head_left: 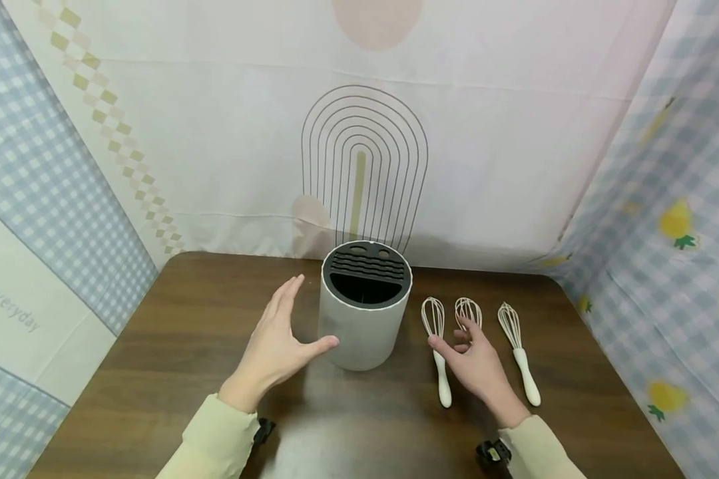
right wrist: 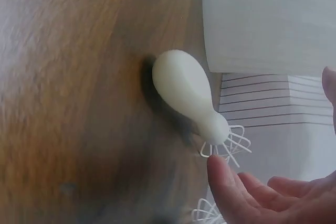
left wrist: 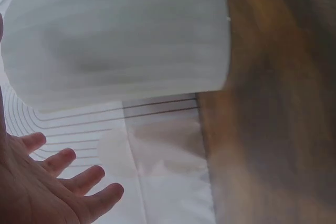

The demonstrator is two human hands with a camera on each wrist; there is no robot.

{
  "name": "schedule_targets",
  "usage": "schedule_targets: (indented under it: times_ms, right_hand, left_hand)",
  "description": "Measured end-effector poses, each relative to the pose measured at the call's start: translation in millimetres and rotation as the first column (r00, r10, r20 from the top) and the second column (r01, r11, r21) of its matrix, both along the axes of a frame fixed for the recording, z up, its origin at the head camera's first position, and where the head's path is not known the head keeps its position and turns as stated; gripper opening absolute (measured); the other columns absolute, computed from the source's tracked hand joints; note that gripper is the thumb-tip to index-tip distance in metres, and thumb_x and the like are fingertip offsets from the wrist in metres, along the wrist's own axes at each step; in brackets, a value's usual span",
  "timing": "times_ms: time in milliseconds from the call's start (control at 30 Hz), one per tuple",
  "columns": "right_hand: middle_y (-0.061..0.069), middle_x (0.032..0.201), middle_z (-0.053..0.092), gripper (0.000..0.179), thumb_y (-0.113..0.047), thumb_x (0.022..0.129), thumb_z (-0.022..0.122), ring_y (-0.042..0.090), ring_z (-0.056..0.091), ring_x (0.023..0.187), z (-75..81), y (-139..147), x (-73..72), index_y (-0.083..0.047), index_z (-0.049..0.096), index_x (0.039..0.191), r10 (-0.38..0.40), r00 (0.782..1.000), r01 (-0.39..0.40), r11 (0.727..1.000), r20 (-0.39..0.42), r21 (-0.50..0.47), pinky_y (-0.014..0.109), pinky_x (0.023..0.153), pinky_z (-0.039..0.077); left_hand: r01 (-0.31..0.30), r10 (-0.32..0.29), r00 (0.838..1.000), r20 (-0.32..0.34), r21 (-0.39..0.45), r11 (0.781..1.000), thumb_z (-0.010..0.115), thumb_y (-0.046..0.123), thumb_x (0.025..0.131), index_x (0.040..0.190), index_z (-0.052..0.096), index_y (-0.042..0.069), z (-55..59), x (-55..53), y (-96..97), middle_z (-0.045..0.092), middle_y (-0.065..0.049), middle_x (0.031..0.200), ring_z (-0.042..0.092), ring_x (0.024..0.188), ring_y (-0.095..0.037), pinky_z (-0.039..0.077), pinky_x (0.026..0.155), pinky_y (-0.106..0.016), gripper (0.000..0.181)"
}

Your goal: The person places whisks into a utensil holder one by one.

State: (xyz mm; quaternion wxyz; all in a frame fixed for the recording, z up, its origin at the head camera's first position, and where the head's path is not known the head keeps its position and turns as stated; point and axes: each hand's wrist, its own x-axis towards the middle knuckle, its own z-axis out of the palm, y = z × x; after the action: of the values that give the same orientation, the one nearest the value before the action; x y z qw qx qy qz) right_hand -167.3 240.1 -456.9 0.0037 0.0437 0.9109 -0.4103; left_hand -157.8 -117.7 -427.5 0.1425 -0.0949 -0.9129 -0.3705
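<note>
A pale grey round utensil holder (head_left: 359, 332) with a black slotted top stands upright near the table's back. Beside its left side my left hand (head_left: 278, 346) is spread with thumb and fingers wide apart, holding nothing. Three white whisks lie right of the holder: the left whisk (head_left: 440, 372), the middle whisk (head_left: 467, 309) and the right whisk (head_left: 521, 359). Over the middle whisk, hiding its handle, hovers my right hand (head_left: 479, 362), its thumb near the left whisk. In the right wrist view, a whisk handle (right wrist: 184, 85) lies beyond the loosely bent fingers (right wrist: 226, 182).
The brown wooden table (head_left: 347, 426) has rounded back corners. A patterned cloth (head_left: 228, 146) hangs right behind it, with blue checked cloth (head_left: 683, 279) along the right and left sides. The holder's top has a large half-round opening (head_left: 362, 291) and wavy slots.
</note>
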Motion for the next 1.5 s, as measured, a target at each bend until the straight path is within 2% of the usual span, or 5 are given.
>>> schedule_targets:
  times_ms: [500, 733, 833, 1133, 1500]
  right_hand:
    - [0.024, 0.133, 0.051, 0.092, -0.062, 0.082, 0.065, 0.024, 0.066, 0.093, -12.1, 2, -1.2, -0.008, 0.031, 0.147, 0.046, 0.995, -0.033, 0.989, 0.086, -0.147, 0.035, 0.073, 0.054]
    - [0.025, 0.132, 0.051, 0.092, -0.06, 0.081, 0.067, 0.027, 0.065, 0.098, -16.2, -1, 0.0, -0.006, 0.031, 0.147, 0.044, 0.994, -0.025, 0.982, 0.098, -0.185, 0.036, 0.073, 0.055]
    - [0.024, 0.13, 0.052, 0.092, -0.06, 0.08, 0.068, 0.026, 0.064, 0.096, -17.8, -2, -0.5, -0.005, 0.034, 0.145, 0.039, 0.994, -0.021, 0.983, 0.1, -0.18, 0.035, 0.072, 0.055]
    - [0.022, 0.127, 0.055, 0.085, -0.052, 0.079, 0.075, 0.031, 0.057, 0.11, -21.9, -1, -1.8, -0.005, 0.04, 0.142, 0.04, 0.994, -0.026, 0.99, 0.102, -0.138, 0.039, 0.079, 0.052]
    - [0.02, 0.119, 0.057, 0.075, -0.035, 0.082, 0.077, 0.03, 0.06, 0.105, -26.5, 0, -5.1, -0.002, 0.041, 0.14, 0.034, 0.995, -0.025, 0.994, 0.089, -0.105, 0.041, 0.082, 0.051]
  left_hand:
    - [0.112, -0.107, 0.991, -0.078, 0.06, 0.992, 0.07, 0.074, 0.066, 0.153, 0.01, 0.04, 18.5, -18.8, 18.6, 0.01, 0.017, 0.157, 0.015, 0.143, -0.012, 0.029, 0.107, -0.051, 0.111]
    - [0.181, -0.173, 0.981, -0.083, 0.101, 0.978, 0.073, 0.069, 0.067, 0.153, 0.01, 0.041, 23.6, -26.6, 22.5, 0.009, 0.02, 0.157, 0.011, 0.144, -0.011, 0.026, 0.108, -0.054, 0.111]
    - [0.195, -0.187, 0.978, -0.093, 0.092, 0.976, 0.074, 0.067, 0.069, 0.155, 0.013, 0.035, 25.1, -30.3, 23.0, 0.01, 0.019, 0.158, 0.009, 0.145, -0.013, 0.023, 0.109, -0.053, 0.11]
    - [0.184, -0.179, 0.98, -0.091, 0.053, 0.982, 0.067, 0.071, 0.073, 0.156, 0.017, 0.025, 23.7, -35.8, 27.8, 0.016, 0.016, 0.157, 0.009, 0.145, -0.014, 0.021, 0.111, -0.05, 0.107]
    - [0.129, -0.132, 0.982, -0.138, -0.026, 0.991, 0.06, 0.076, 0.074, 0.155, 0.018, 0.022, 19.5, -36.0, 35.7, 0.018, 0.009, 0.158, 0.019, 0.143, -0.017, 0.022, 0.111, -0.049, 0.107]
